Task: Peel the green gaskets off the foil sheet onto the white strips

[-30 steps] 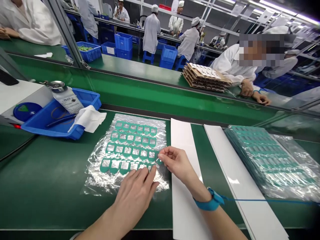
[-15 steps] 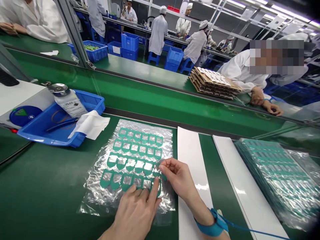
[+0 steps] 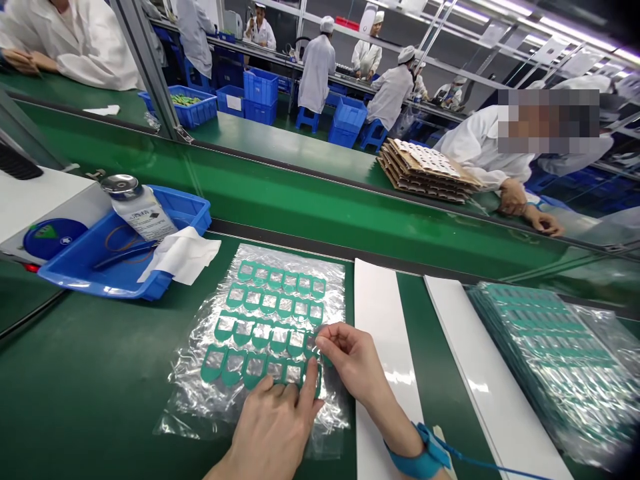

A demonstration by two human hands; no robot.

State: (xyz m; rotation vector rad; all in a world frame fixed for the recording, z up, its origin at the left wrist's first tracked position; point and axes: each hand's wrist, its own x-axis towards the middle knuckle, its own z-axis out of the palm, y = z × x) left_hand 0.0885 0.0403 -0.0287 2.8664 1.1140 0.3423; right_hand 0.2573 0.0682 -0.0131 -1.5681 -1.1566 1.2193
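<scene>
A clear plastic sheet (image 3: 193,400) lies on the green table, bearing four rows of green pieces (image 3: 270,302) with windows in them. My left hand (image 3: 275,420) rests on the sheet's near edge, fingers spread, the index fingertip pressing beside the bottom right piece. Above and to the right of it, my right hand (image 3: 350,353) pinches at the right end of the third row. What its thumb and index finger hold is too small to make out. A blue band (image 3: 420,453) with a cord circles my right wrist.
White strips (image 3: 383,300) lie right of the sheet, then a stack of bagged green sheets (image 3: 545,333). At left stands a blue tray (image 3: 100,280) with a bottle (image 3: 145,210) and white cloth (image 3: 187,253). Beyond a green barrier (image 3: 300,193) are people in white coats.
My right hand has shifted very slightly left at the same piece. The view has tilted a little, so the scene sits slightly lower. My left hand keeps its place on the sheet.
</scene>
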